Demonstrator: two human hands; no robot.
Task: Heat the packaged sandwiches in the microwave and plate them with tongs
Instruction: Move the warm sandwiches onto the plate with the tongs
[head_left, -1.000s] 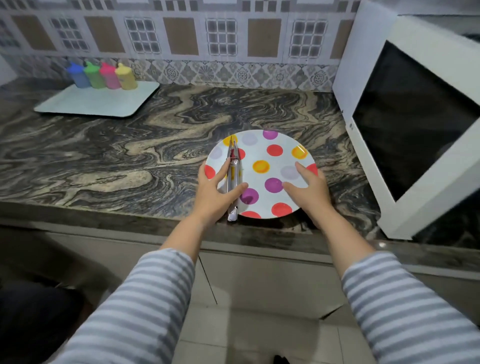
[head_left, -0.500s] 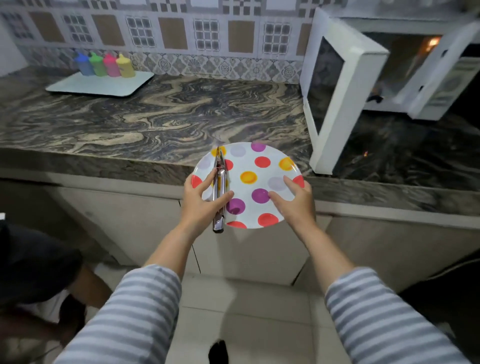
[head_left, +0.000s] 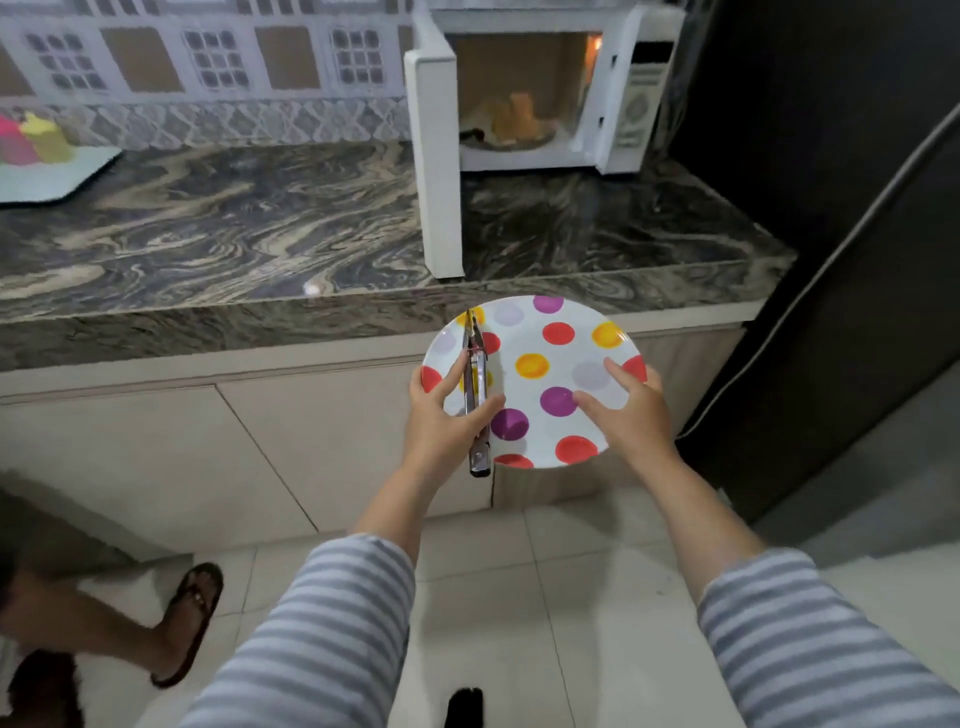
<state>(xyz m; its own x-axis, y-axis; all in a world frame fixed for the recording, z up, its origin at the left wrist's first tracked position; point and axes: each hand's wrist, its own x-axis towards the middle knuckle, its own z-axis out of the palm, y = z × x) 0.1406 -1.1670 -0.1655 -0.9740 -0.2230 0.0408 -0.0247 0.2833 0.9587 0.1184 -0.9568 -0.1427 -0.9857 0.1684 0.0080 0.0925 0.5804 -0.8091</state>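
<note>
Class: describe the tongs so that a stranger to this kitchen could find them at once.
Find the open white microwave on the marbled counter. Below it, two hands carry a polka-dot plate. The tongs are the slim metal tool pinned against its left side by the left hand.

Spotted plate (head_left: 558, 364) with shut metal tongs (head_left: 477, 384) lying along its left side.
Sandwiches (head_left: 511, 119) sit inside the open microwave (head_left: 540, 88).

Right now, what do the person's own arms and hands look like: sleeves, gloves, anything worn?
Both arms wear grey-and-white horizontally striped sleeves, pushed up so the forearms are bare. The left hand and right hand are bare: no gloves, rings, watch or markings visible.
</note>
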